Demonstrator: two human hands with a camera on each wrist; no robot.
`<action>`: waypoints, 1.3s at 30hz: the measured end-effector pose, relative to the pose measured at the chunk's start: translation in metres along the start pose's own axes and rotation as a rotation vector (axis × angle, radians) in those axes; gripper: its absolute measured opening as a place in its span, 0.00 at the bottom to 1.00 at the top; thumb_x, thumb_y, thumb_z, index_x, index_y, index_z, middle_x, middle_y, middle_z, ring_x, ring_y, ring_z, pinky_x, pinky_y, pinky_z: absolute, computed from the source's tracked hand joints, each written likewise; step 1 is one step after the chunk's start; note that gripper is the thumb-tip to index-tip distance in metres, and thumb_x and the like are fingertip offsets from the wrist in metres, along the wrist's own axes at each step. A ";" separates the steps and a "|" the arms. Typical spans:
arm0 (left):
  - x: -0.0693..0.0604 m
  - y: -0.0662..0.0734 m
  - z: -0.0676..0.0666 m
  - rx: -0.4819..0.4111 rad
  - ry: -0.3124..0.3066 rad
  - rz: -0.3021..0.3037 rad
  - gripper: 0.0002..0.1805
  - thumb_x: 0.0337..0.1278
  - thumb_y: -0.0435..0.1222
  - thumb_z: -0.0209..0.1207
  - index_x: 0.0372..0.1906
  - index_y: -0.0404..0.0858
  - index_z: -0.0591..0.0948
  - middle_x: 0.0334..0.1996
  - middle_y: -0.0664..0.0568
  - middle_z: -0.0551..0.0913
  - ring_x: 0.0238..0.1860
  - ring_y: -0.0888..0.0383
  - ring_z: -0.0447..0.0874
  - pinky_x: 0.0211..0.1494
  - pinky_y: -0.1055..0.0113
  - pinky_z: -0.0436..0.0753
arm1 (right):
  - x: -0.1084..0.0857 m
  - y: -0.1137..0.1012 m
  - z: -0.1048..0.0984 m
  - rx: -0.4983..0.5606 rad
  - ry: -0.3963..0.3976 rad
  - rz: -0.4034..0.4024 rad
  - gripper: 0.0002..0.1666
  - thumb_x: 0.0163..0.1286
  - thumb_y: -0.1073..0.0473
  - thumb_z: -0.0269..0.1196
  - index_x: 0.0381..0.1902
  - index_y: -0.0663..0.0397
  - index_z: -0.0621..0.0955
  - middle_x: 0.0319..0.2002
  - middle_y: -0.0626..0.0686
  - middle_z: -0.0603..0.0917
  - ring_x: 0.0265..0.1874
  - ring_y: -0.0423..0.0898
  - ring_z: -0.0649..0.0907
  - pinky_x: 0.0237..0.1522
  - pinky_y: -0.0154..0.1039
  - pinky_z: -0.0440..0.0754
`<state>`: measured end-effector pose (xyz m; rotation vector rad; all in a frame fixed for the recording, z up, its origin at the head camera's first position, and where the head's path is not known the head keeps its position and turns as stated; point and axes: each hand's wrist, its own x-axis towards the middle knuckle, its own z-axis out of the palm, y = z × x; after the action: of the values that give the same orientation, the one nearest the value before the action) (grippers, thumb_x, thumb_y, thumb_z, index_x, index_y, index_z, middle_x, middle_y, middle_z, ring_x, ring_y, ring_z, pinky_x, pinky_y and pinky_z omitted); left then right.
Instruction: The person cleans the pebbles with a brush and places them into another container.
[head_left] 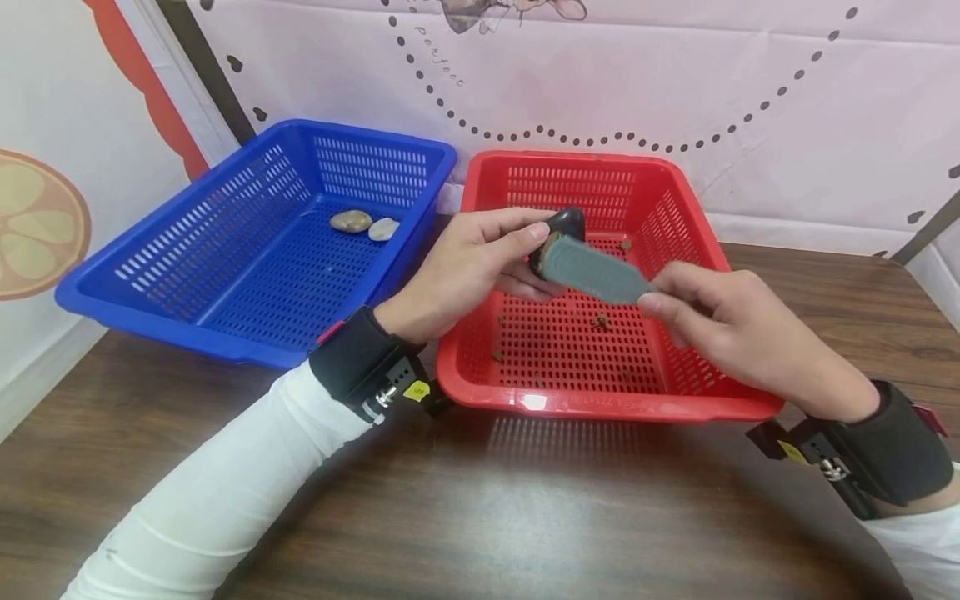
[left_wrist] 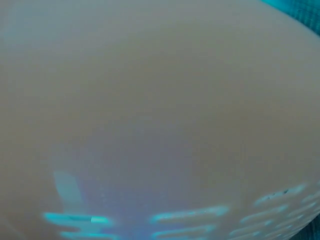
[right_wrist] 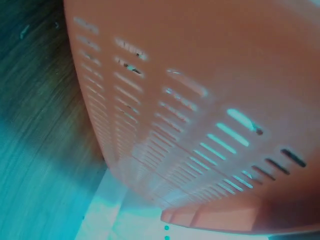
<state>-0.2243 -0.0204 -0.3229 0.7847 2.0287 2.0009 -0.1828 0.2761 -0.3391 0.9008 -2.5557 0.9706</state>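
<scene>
Over the red basket [head_left: 600, 403], my left hand [head_left: 468, 258] holds a smooth black stone [head_left: 567, 222] between thumb and fingers. A brown patch, like mud, shows on the stone beside the thumb. My right hand [head_left: 723, 325] pinches the narrow end of a flat grey-green tool [head_left: 596, 271], perhaps a brush. Its broad end lies against the stone; the face turned to the stone is hidden. Neither wrist view shows the hands. The left one is mostly filled by a blurred, slotted surface [left_wrist: 160, 100]; the right one shows a slotted basket wall [right_wrist: 165, 120].
At the left stands a blue basket [head_left: 255, 337] with a tan stone [head_left: 351, 221] and a whitish stone [head_left: 383, 229] near its right wall. Brown crumbs [head_left: 601, 322] lie on the red basket's floor. Both baskets stand on a wooden table [head_left: 480, 517] against a printed cloth [head_left: 675, 75].
</scene>
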 end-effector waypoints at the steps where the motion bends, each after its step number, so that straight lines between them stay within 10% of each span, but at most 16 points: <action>1: 0.000 0.000 0.000 0.000 0.001 -0.002 0.21 0.84 0.33 0.52 0.72 0.33 0.77 0.51 0.38 0.89 0.44 0.42 0.93 0.49 0.53 0.91 | 0.000 0.000 0.000 -0.001 0.000 0.000 0.09 0.72 0.69 0.69 0.42 0.50 0.83 0.22 0.43 0.78 0.18 0.43 0.76 0.19 0.33 0.73; 39: 0.000 0.000 -0.001 0.043 -0.009 -0.003 0.22 0.82 0.32 0.54 0.73 0.34 0.77 0.54 0.40 0.89 0.44 0.43 0.93 0.50 0.54 0.91 | 0.000 0.000 0.000 -0.007 0.009 -0.029 0.09 0.71 0.69 0.70 0.42 0.51 0.83 0.22 0.43 0.77 0.18 0.43 0.76 0.20 0.32 0.73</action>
<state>-0.2242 -0.0211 -0.3226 0.7979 2.0734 1.9541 -0.1828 0.2763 -0.3393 0.9262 -2.5298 0.9544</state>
